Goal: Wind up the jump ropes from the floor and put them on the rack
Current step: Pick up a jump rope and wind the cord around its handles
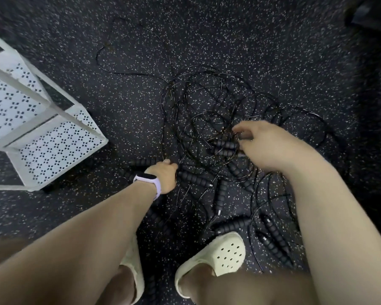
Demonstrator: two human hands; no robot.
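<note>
A tangle of thin black jump ropes [207,102] lies on the speckled floor, with several ribbed black handles [194,178] scattered around it. My left hand [164,176], with a lilac watch on the wrist, grips a bunch of cords and a handle at the tangle's lower left. My right hand [264,144] hovers over the right side of the tangle and pinches cord loops between thumb and fingers beside two handles [226,145]. The white perforated rack [42,142] stands at the left.
My feet in pale clogs [224,252] stand just below the tangle, with more handles [275,236] to their right. One rope loop [101,62] trails out toward the upper left. A dark object [372,16] sits at the top right corner.
</note>
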